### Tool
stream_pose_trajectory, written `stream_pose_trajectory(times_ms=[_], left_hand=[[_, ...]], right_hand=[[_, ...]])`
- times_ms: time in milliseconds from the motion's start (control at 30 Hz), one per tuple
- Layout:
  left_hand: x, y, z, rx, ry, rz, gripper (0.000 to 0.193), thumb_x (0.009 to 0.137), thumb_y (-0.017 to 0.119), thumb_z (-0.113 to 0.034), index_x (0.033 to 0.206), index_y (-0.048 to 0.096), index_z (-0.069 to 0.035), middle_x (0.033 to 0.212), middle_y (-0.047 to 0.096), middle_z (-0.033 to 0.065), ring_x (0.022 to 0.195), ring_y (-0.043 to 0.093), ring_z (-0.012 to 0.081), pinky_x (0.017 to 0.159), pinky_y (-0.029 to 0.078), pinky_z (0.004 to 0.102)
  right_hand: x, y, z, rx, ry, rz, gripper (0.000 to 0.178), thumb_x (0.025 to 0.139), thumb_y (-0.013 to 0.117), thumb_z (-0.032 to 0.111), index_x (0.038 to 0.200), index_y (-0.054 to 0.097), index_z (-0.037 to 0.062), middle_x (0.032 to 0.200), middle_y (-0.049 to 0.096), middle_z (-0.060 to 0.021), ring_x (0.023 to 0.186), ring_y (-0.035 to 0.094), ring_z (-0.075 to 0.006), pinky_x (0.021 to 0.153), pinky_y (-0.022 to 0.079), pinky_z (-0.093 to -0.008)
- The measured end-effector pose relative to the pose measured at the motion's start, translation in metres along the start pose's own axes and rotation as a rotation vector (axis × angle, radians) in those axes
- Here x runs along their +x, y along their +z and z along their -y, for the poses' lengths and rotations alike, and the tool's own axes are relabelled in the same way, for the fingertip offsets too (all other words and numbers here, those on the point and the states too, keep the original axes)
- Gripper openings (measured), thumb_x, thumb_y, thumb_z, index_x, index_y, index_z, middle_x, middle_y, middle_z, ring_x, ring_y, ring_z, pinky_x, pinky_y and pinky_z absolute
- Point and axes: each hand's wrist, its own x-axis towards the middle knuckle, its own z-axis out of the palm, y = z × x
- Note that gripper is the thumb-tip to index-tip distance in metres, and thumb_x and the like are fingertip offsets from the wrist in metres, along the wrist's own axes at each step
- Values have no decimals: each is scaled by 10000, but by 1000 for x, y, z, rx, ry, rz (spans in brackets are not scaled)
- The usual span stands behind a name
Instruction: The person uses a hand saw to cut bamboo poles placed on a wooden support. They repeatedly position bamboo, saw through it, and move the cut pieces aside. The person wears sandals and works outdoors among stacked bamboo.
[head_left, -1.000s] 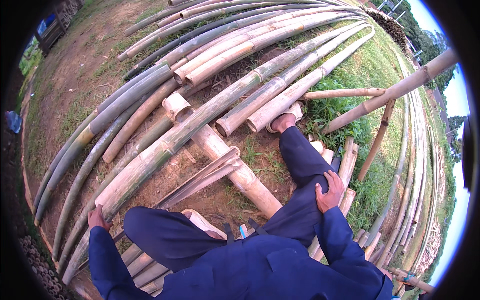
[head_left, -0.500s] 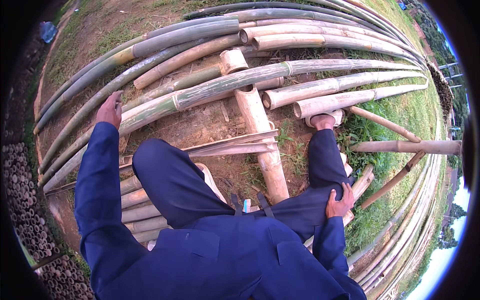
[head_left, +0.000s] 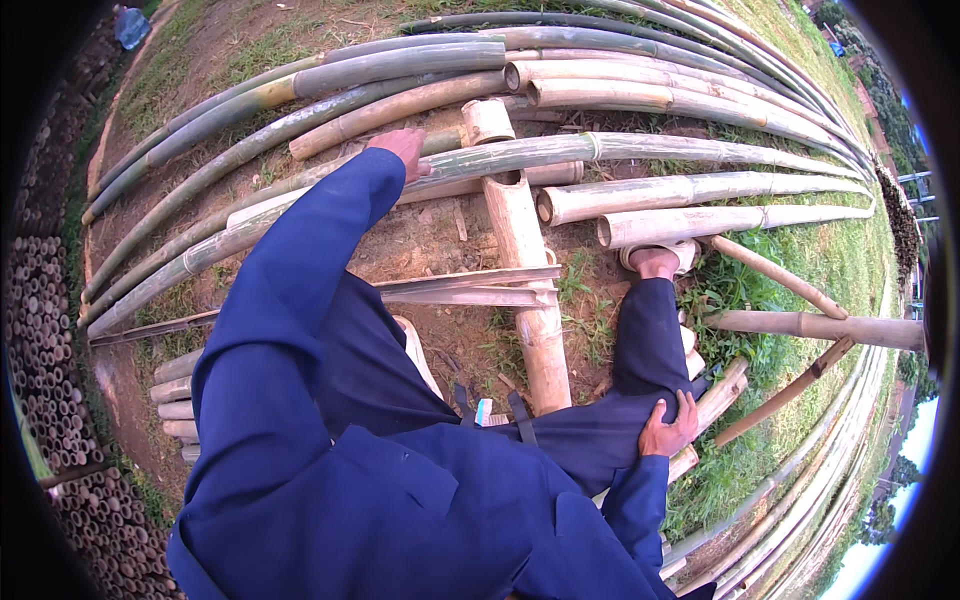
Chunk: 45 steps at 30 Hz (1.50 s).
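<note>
- Currently the two hands are well apart, one reaching forward and the other resting on the body
- The left hand (head_left: 402, 148) is at the long bamboo pole (head_left: 640, 146), its wrist just over the pole's far side; most of its fingers are hard to make out, so I cannot tell whether they grip
- The right hand (head_left: 668, 425) lies loosely spread on the right trouser leg (head_left: 648, 330), near the knee, holding nothing
- The long bamboo pole runs crosswise in front of the person, greenish with a pale stripped stretch beside the left sleeve (head_left: 290, 270), and sits across the notch of a thick bamboo post (head_left: 516, 225)
- Split bamboo strips (head_left: 470, 280) lie across that post, nearer the body
- A shod right foot (head_left: 660, 262) stands just beside the open end of a pale bamboo pole (head_left: 690, 222)
- Farther out, grey-green bamboo poles (head_left: 380, 66) lie on the ground, a bamboo frame (head_left: 775, 323) stands at the right, and a stack of cut bamboo (head_left: 45, 350) fills the left edge
</note>
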Motion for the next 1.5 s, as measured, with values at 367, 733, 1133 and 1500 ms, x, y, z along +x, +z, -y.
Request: stream_pose_trajectory(times_ms=[367,733,1133,1500], left_hand=[[40,75,-35,-1,13,-25,744,679,880,-441,1198,555,-18,1214,680,224,1155,670,346,984,535,446],[37,73,-20,-141,73,32,460,730,743,-219,1108,616,10,938,744,216,892,749,364,767,585,458],[-41,50,105,-103,-22,148,638,646,859,-309,1204,632,-99,995,742,208,990,721,377,978,499,510],[-166,85,154,-47,-353,-325,887,773,836,-312,1523,397,-138,1450,518,129,1412,434,308,1186,314,510]], right_hand=[[15,-4,14,-53,-9,-11,366,819,706,163,1166,716,49,1283,669,-163,1197,603,-373,1049,437,-501],[20,-21,20,-106,-93,59,367,877,695,216,1182,727,16,1296,672,-185,1203,606,-377,1081,437,-478],[21,-39,35,-149,-296,69,527,905,723,456,1173,717,2,1137,720,-222,1060,662,-423,982,506,-512],[59,30,143,371,-482,379,509,942,703,201,1361,574,-57,1330,619,-236,1232,591,-379,1099,430,-455]])
